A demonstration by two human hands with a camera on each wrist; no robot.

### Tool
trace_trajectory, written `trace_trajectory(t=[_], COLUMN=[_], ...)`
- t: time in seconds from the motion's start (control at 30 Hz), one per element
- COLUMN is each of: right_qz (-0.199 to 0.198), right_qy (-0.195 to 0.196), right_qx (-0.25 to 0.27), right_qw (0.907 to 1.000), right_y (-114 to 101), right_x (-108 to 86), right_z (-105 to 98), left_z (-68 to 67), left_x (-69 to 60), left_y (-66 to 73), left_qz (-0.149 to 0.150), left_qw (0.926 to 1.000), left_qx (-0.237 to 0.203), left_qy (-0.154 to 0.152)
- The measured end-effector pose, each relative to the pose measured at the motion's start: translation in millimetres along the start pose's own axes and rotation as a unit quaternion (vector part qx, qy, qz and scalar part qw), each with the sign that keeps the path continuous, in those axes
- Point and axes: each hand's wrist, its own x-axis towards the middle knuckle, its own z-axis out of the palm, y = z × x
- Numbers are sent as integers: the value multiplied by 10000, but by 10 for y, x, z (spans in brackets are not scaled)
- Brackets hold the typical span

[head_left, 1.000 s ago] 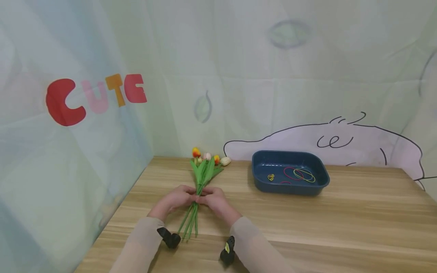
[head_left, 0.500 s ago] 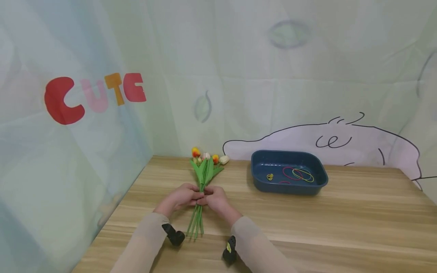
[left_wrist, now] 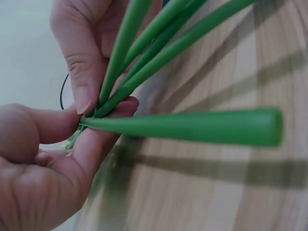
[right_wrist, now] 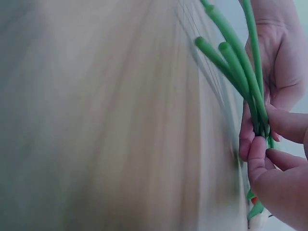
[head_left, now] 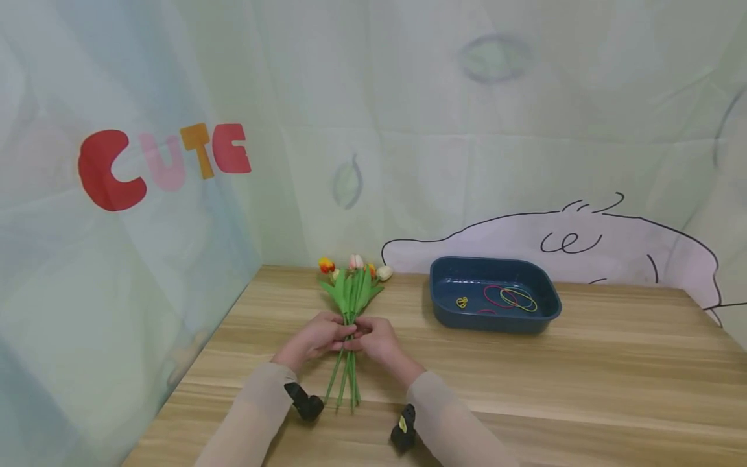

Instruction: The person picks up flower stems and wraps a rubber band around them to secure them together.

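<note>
A bunch of tulips with orange, pink and white heads lies between both hands, its heads toward the back wall. The left hand pinches the green stems from the left, below the leaves. From the other side, the right hand pinches the same part of the stems, its fingertips close to the left ones. In the left wrist view, the stems fan out from the pinching fingers, with one stem end pointing right. The right wrist view shows several stem ends spreading above the fingers, while the flower heads are mostly hidden.
A dark blue tray stands at the back of the wooden table. Inside it lie red and yellow rubber bands and a small bunched yellow band. A printed curtain hangs behind and to the left.
Both hands have shifted slightly right with the stems. The stem ends have swung right, so the bunch stands straighter in view, and the flower heads have rearranged a little. The tray stays put.
</note>
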Motion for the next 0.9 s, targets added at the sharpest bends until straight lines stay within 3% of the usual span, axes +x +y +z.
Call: trace_trajectory(t=[0.23, 0.43, 0.67, 0.9], right_qz=[-105, -597, -1300, -2077], right_qy=[-28, -74, -79, 98], right_qx=[-234, -689, -1424, -1801], right_qw=[9997, 9958, 9812, 9614], right_y=[-52, -142, -227, -308], right_x=[-48, -122, -259, -410], right_z=[-129, -261, -462, -636], left_z=[92, 185, 363, 541], left_x=[-15, -50, -127, -221], left_y=[64, 151, 261, 376], left_qz=[138, 348, 755, 1024], left_qw=[9997, 9990, 9960, 9918], left_qx=[-163, -267, -471, -761], left_qy=[72, 123, 100, 32])
